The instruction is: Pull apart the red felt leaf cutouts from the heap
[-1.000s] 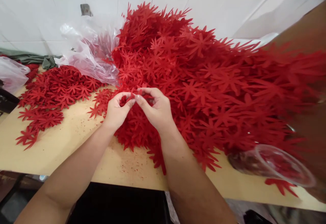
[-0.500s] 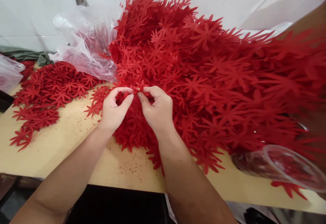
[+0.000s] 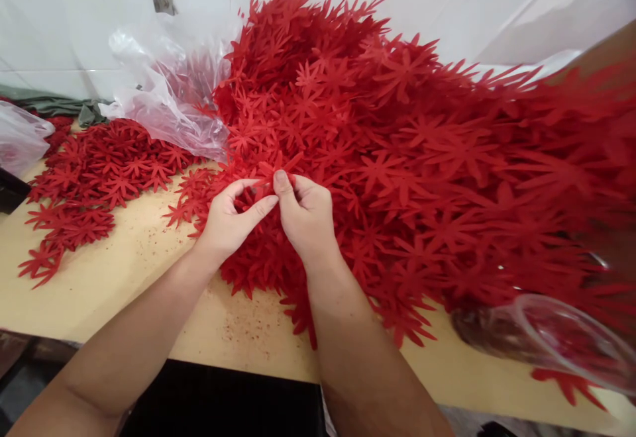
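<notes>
A red flower-shaped piece (image 3: pixel 290 164) with narrow petals is between my two hands, partly covered by the fingers. My right hand (image 3: pixel 309 220) pinches it, thumb on top. From the other side my left hand (image 3: pixel 229 222) meets it, thumb and index finger curved close to the right thumb; the exact contact of its fingertips is hard to make out. Behind and around both hands rises a big heap of similar red flower pieces (image 3: pixel 397 159), thin and many-petalled.
A smaller pile of red flower pieces (image 3: pixel 116 165) lies left on the pale tabletop (image 3: pixel 149 258). Behind it stands a clear plastic bag (image 3: pixel 169 102). A transparent plastic tub (image 3: pixel 527 331) lies tipped at the right, near the front edge. White tiled wall (image 3: pixel 124 0) closes off the back.
My right thumb has moved up onto the red piece, and its petals now stick out above the fingers. My left hand has shifted slightly right and down.
</notes>
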Demonstrator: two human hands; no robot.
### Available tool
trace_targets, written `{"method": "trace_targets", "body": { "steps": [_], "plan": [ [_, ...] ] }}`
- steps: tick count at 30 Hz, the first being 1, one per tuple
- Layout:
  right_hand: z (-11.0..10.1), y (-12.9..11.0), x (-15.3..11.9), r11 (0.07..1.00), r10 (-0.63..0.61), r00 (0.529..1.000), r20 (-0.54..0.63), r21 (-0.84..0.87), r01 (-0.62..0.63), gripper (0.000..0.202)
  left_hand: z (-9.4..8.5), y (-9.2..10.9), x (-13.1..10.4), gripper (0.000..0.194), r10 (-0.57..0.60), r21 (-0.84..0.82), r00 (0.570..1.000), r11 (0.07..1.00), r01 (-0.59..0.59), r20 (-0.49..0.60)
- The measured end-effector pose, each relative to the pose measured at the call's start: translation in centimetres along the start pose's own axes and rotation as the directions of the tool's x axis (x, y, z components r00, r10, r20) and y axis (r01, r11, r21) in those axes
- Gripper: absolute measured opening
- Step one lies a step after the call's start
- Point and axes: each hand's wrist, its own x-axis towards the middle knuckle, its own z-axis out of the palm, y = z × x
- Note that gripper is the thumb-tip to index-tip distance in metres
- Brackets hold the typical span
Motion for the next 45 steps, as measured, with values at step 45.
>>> {"method": "trace_targets", "body": {
  "steps": [45],
  "plan": [
    [0.4,-0.4,-1.2,0.791,-0.472,0.879,0.068,-0.408,0.457,0.037,-0.5,0.4,0.4,0.018,-0.270,-0.495,0.961,0.844,0.208,-0.056]
  ]
}}
